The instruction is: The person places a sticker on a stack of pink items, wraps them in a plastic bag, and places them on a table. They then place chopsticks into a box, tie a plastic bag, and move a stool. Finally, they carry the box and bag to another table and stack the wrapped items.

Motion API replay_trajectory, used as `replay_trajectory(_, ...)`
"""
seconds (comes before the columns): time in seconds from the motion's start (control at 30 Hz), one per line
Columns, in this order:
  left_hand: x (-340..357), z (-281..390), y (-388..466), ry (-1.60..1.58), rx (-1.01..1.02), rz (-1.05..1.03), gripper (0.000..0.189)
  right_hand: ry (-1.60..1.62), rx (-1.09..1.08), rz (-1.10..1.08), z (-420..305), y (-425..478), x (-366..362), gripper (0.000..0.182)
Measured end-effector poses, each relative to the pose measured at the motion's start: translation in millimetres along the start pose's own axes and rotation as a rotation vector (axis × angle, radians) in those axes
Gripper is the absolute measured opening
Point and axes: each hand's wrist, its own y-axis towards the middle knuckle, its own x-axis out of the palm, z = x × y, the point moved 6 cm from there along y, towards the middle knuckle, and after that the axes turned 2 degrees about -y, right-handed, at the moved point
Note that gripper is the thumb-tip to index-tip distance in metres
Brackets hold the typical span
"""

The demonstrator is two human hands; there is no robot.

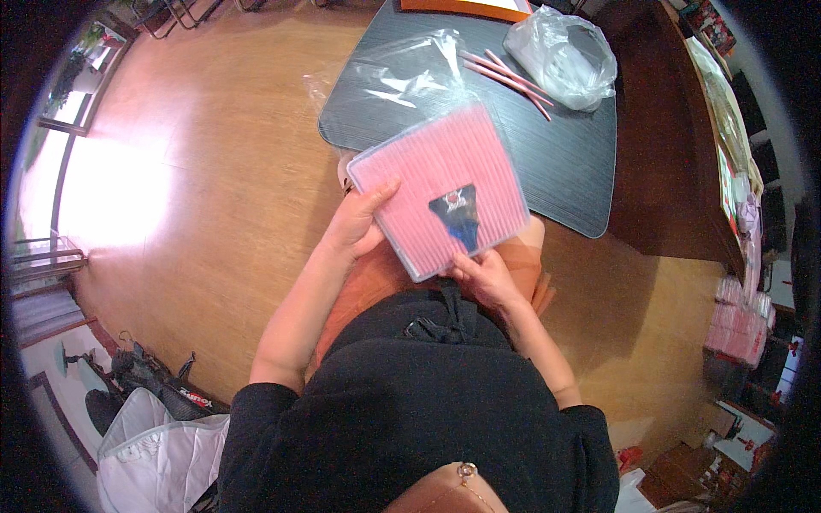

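Note:
A flat clear plastic case (410, 186) is held tilted above my lap, just off the near edge of the table. Rows of thin pink sticks fill it, and a dark shiny label with a figure is on its face. My left hand (359, 215) grips the left side, thumb on top and the other fingers mostly hidden beneath. At the lower right edge, my right hand (484, 276) pinches the case near its corner. Beyond it on the table lie several loose pink sticks (513, 80), some crossing each other.
On the dark wood-grain table (564, 173) lie a clear plastic wrapper (410, 70), a translucent plastic bag (564, 58) and an orange box (468, 5) at the far edge. A dark brown cabinet (660, 141) stands to the right. Black and white bags (167, 442) are at lower left.

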Motion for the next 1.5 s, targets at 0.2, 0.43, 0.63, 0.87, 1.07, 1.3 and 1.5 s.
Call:
replay_trajectory(0.2, -8.7, 21.2, -34.7, 0.159, -0.249, -0.112, 0.054, 0.089, -0.1, 0.12, -36.4, -27.3, -25.5, 0.054)
replay_trajectory(0.43, 5.6, -17.3, -52.3, 0.324, -0.254, -0.094, 0.065, -0.284, -0.412, 0.347, -57.8, -17.0, -32.9, 0.043)
replay_trajectory(0.63, -41.2, -62.6, -103.1, 0.457, -0.477, -0.115, 0.073, -0.255, 0.024, 0.154, 26.1, -65.6, -16.7, 0.042)
replay_trajectory(0.87, -23.2, -30.9, -70.1, 0.339, -0.437, -0.145, 0.069, -0.308, -0.023, 0.114, 23.2, -81.8, -11.4, 0.04)
replay_trajectory(1.07, -19.0, -45.1, -72.6, 0.354, -0.413, -0.195, 0.047, -0.342, 0.013, 0.095, 26.4, -90.2, -4.4, 0.043)
replay_trajectory(1.3, -29.1, -46.2, -85.9, 0.354, -0.381, -0.094, 0.061, -0.359, 0.087, 0.092, 22.2, -87.8, -0.5, 0.048)
replay_trajectory(1.5, -34.2, -3.0, -52.4, 0.092, -0.176, -0.01, 0.049, -0.207, -0.167, 0.136, -13.3, -57.1, -5.2, 0.029)
